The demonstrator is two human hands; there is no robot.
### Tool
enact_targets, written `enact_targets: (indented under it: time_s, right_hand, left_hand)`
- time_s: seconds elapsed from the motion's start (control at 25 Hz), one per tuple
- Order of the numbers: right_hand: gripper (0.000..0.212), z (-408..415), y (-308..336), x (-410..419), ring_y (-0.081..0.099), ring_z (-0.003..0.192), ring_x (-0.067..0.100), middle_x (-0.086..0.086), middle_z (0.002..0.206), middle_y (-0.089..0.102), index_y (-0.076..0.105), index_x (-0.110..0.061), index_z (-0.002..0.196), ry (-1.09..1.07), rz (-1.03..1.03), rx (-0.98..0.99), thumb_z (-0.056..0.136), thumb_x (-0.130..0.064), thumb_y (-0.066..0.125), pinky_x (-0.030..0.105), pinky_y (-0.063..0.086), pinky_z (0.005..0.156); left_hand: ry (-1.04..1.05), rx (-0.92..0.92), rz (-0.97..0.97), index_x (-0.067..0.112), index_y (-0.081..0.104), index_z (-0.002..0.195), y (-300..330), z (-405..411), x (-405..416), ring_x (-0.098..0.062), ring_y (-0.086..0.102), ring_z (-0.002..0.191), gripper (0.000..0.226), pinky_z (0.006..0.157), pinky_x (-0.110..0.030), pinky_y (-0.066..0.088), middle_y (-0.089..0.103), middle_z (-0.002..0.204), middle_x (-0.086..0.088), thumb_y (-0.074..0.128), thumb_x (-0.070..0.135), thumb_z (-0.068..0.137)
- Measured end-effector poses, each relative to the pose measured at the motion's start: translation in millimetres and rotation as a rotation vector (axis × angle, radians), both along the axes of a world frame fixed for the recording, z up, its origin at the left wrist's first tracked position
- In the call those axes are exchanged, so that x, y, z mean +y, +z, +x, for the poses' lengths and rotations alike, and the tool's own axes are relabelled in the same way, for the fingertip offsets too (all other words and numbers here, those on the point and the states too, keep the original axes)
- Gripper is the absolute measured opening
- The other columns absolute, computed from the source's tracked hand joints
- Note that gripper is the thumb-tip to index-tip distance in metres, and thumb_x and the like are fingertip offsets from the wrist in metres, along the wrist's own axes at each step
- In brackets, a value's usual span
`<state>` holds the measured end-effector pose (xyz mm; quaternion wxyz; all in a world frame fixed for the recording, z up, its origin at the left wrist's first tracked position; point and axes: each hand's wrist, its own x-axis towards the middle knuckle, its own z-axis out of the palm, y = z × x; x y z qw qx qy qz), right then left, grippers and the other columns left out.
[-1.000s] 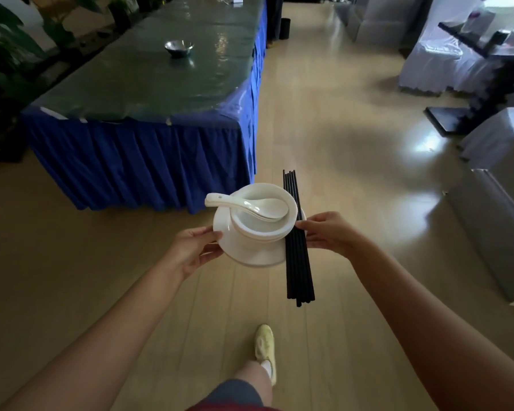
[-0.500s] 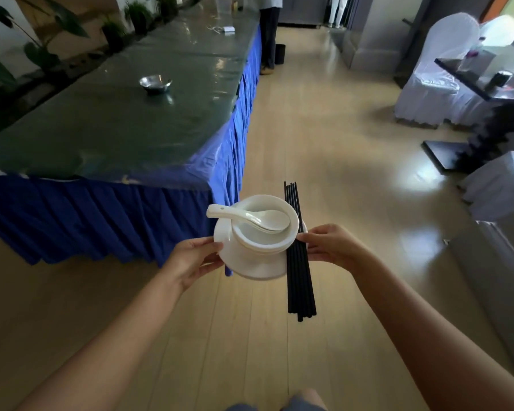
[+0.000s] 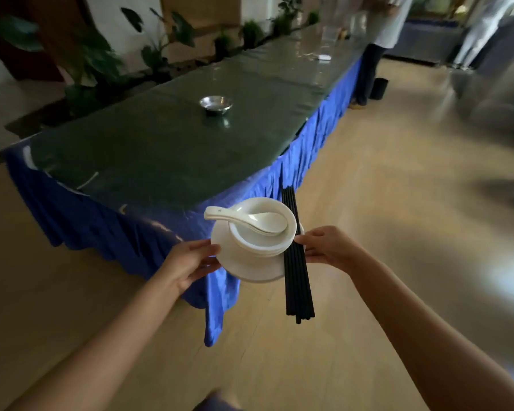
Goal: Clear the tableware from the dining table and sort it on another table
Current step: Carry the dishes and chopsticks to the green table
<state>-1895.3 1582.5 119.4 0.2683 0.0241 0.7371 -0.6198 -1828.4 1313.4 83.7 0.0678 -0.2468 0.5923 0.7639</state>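
I carry a stack of white plates (image 3: 244,266) with white bowls (image 3: 282,241) nested on top. White soup spoons (image 3: 244,218) lie in the top bowl, handles pointing left. My left hand (image 3: 187,262) grips the plates' left rim. My right hand (image 3: 330,247) grips the right rim and pins a bundle of black chopsticks (image 3: 297,277) against the plates. The long table (image 3: 161,149) with a green cover and blue skirt lies just ahead to the left, its near corner beside the stack.
A steel bowl (image 3: 215,102) sits on the long table's middle, with small items (image 3: 324,57) at its far end. A person (image 3: 377,40) stands by that far end beside a black bin (image 3: 379,88). Potted plants (image 3: 101,63) line the wall behind. Wooden floor stretches to the right.
I have walked closer to the long table and the view has turned left and up. Both hands keep the same hold on the stack and chopsticks.
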Motion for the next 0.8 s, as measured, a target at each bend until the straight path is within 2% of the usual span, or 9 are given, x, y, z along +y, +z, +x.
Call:
enact_targets:
  time_s: [0.16, 0.28, 0.4, 0.48, 0.56, 0.72, 0.8]
  right_hand:
    - [0.014, -110, -4, -5, 0.069, 0.058, 0.015, 0.008, 0.062, 0.071, 0.062, -0.001, 0.073, 0.107, 0.020, -0.004, 0.084, -0.010, 0.065, 0.022, 0.056, 0.054]
    - [0.015, -193, -19, -19, 0.069, 0.065, 0.021, 0.013, 0.070, 0.069, 0.062, -0.003, 0.071, 0.167, 0.044, -0.008, 0.083, -0.011, 0.066, 0.030, 0.058, 0.065]
    - [0.017, -275, -23, -42, 0.068, 0.069, 0.024, 0.015, 0.073, 0.068, 0.063, -0.002, 0.071, 0.209, 0.092, 0.016, 0.082, -0.013, 0.067, 0.031, 0.058, 0.070]
    - [0.017, -326, -19, -60, 0.068, 0.060, 0.016, 0.011, 0.066, 0.069, 0.063, 0.001, 0.075, 0.248, 0.102, -0.002, 0.083, -0.013, 0.066, 0.023, 0.057, 0.058]
    - [0.016, -371, -14, -78, 0.067, 0.052, 0.010, 0.006, 0.058, 0.069, 0.063, 0.004, 0.078, 0.305, 0.092, -0.004, 0.084, -0.011, 0.064, 0.018, 0.053, 0.050]
    - [0.019, -451, -14, -118, 0.064, 0.044, 0.007, -0.001, 0.044, 0.065, 0.059, -0.001, 0.068, 0.364, 0.065, -0.024, 0.085, -0.007, 0.063, 0.016, 0.052, 0.047]
    - [0.018, -486, -21, -139, 0.062, 0.043, 0.006, -0.001, 0.044, 0.064, 0.059, -0.002, 0.068, 0.420, 0.074, -0.039, 0.085, -0.007, 0.063, 0.016, 0.052, 0.047]
  left_hand:
    - [0.140, -0.008, -0.008, 0.011, 0.067, 0.082, -4, -75, 11, -0.017, 0.062, 0.069, 0.011, 0.064, -0.027, 0.055, 0.071, 0.063, -0.001, 0.061, 0.002, 0.083]
    - [0.223, -0.006, 0.005, 0.008, 0.066, 0.083, -19, -139, 6, -0.016, 0.062, 0.062, 0.011, 0.053, -0.021, 0.056, 0.069, 0.057, -0.001, 0.059, 0.000, 0.084]
    - [0.259, 0.005, -0.008, 0.011, 0.067, 0.083, -24, -206, -6, -0.010, 0.064, 0.052, 0.015, 0.056, -0.021, 0.057, 0.069, 0.055, 0.000, 0.058, 0.000, 0.084]
    - [0.299, 0.005, -0.003, 0.011, 0.068, 0.084, -21, -247, -17, -0.009, 0.065, 0.052, 0.016, 0.056, -0.021, 0.057, 0.069, 0.056, 0.000, 0.057, -0.001, 0.084]
    - [0.341, 0.011, 0.032, 0.009, 0.068, 0.086, -16, -284, -28, -0.011, 0.067, 0.057, 0.016, 0.057, -0.023, 0.058, 0.071, 0.060, -0.002, 0.057, -0.002, 0.084]
    - [0.450, -0.043, 0.050, 0.006, 0.066, 0.093, -14, -348, -54, -0.016, 0.066, 0.072, 0.015, 0.056, -0.024, 0.058, 0.070, 0.076, -0.006, 0.057, -0.002, 0.085]
    - [0.508, -0.065, 0.046, 0.006, 0.066, 0.092, -20, -375, -66, -0.018, 0.065, 0.076, 0.014, 0.060, -0.027, 0.055, 0.069, 0.082, -0.008, 0.058, -0.002, 0.084]
